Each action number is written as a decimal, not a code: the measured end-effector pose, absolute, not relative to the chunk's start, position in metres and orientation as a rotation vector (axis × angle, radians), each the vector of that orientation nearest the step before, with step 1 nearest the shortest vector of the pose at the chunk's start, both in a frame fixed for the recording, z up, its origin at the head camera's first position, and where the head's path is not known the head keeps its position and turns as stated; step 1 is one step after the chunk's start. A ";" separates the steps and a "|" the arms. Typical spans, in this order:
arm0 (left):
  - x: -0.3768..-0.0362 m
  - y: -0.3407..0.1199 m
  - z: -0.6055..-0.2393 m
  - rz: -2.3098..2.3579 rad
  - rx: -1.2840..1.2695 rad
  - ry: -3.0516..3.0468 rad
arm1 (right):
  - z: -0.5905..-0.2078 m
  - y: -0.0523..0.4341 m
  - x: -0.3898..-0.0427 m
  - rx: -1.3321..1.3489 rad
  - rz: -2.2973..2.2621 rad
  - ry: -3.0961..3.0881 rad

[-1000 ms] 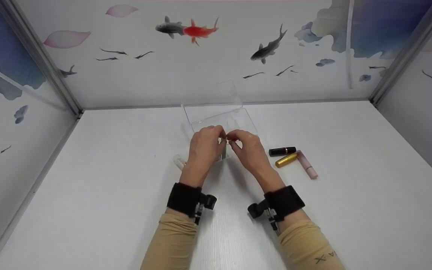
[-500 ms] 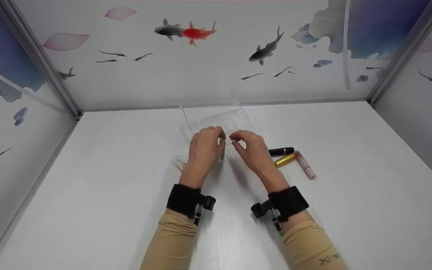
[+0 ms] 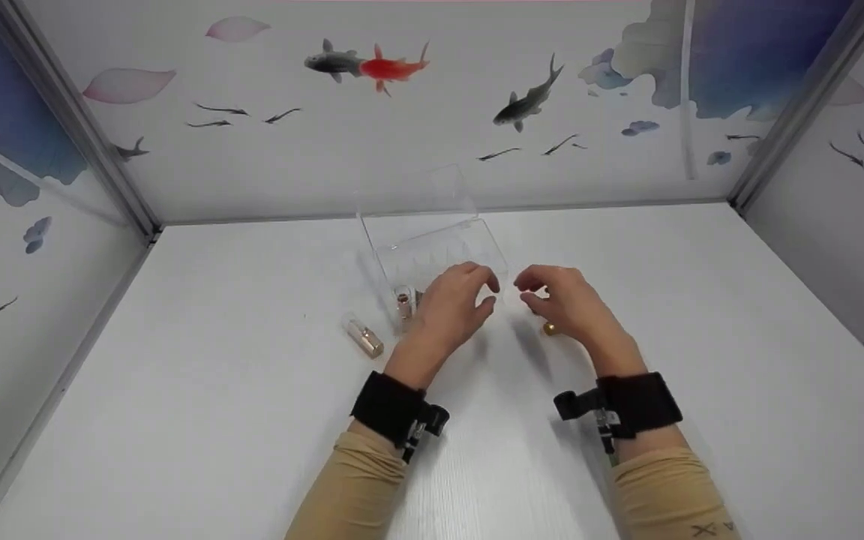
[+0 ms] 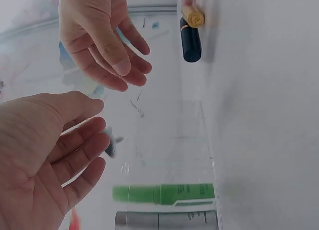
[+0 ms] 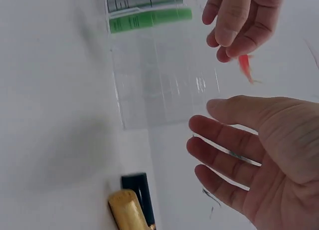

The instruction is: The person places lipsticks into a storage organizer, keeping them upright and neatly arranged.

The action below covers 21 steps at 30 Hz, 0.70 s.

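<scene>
My left hand [image 3: 448, 306] hovers over the right part of a clear divided box [image 5: 149, 85], fingers loosely bent and holding nothing. Just to the right of the box, my right hand [image 3: 565, 301] is likewise relaxed with nothing in it. Inside the box, a green tube [image 4: 164, 194] and a silver-grey tube [image 4: 167, 220] stand side by side. Another tube, rose-gold with a clear top [image 3: 403, 301], is at the box's left end. A gold lipstick [image 5: 128, 209] and a black lipstick [image 5: 132, 182] lie near my right hand, which mostly hides them in the head view.
The box's transparent lid [image 3: 417, 191] stands raised at the back. A clear-capped gold tube [image 3: 363, 337] lies on the white table [image 3: 237, 390] left of my left wrist. Printed panels [image 3: 432, 127] wall the table at the back and sides.
My hands have drawn apart and moved right, the right one farther, over the lipsticks. My left hand has left the green tube in the box, and the tubes at its left have come into sight.
</scene>
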State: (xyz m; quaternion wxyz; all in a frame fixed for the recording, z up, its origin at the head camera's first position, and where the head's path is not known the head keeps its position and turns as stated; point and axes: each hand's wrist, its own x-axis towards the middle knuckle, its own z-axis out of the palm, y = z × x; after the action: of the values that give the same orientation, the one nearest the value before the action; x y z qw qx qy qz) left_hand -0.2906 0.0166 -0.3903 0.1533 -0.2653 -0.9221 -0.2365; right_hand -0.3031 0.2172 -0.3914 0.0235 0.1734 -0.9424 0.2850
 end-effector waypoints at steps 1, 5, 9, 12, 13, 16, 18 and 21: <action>-0.289 0.020 -0.391 -0.671 -0.792 -2.656 | -0.390 0.223 -0.302 0.516 0.859 -2.963; -0.284 0.033 -0.396 -0.590 -0.896 -2.735 | -0.385 0.243 -0.297 0.444 0.803 -3.073; -0.277 0.044 -0.400 -0.507 -0.987 -2.876 | -0.385 0.256 -0.294 0.433 0.769 -3.110; -0.273 0.050 -0.403 -0.477 -1.028 -2.986 | -0.386 0.260 -0.293 0.454 0.719 -3.126; -0.272 0.052 -0.404 -0.471 -1.034 -3.011 | -0.387 0.261 -0.293 0.465 0.704 -3.129; -0.270 0.056 -0.407 -0.432 -1.054 -3.046 | -0.389 0.262 -0.293 0.467 0.695 -3.147; -0.269 0.058 -0.409 -0.410 -1.062 -3.049 | -0.391 0.263 -0.294 0.471 0.690 -3.157; -0.269 0.059 -0.410 -0.400 -1.075 -3.048 | -0.395 0.264 -0.295 0.466 0.685 -3.173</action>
State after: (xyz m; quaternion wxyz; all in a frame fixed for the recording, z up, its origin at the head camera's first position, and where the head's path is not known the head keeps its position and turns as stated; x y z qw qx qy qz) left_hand -0.2688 0.0594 -0.4104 -0.0576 -0.3294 -0.9344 -0.1226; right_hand -0.2952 0.2643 -0.3951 -0.0688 0.1416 -0.9653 0.2085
